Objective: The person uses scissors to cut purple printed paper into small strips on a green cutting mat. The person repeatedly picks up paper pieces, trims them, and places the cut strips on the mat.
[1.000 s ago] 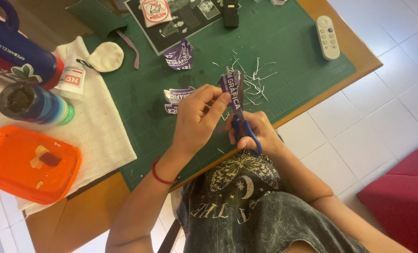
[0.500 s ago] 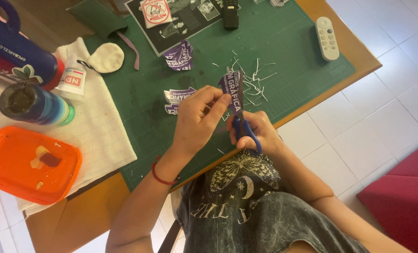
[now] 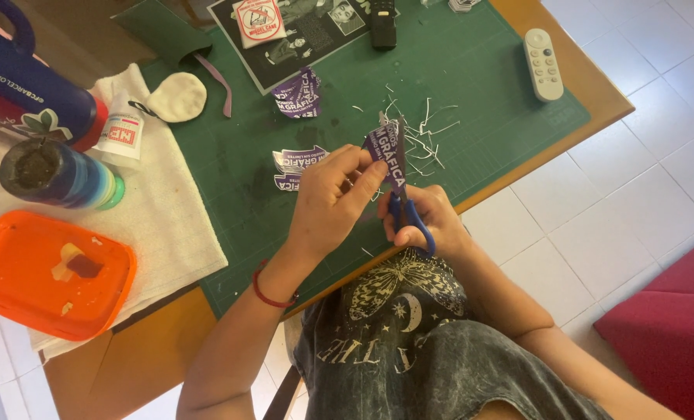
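My left hand pinches a purple printed sticker and holds it upright over the green cutting mat. My right hand grips blue-handled scissors whose blades meet the sticker's lower edge. Thin white paper trimmings lie scattered on the mat just beyond the sticker. A small stack of cut purple stickers rests left of my left hand, and another curled purple sticker lies farther back.
A white remote lies at the mat's far right. A black printed sheet is at the back. On a white towel at left stand an orange lidded box, a stack of jars, a small bottle and a dark blue flask.
Hardly anything differs. Both hands stay in place with the sticker and scissors, only shifting slightly.
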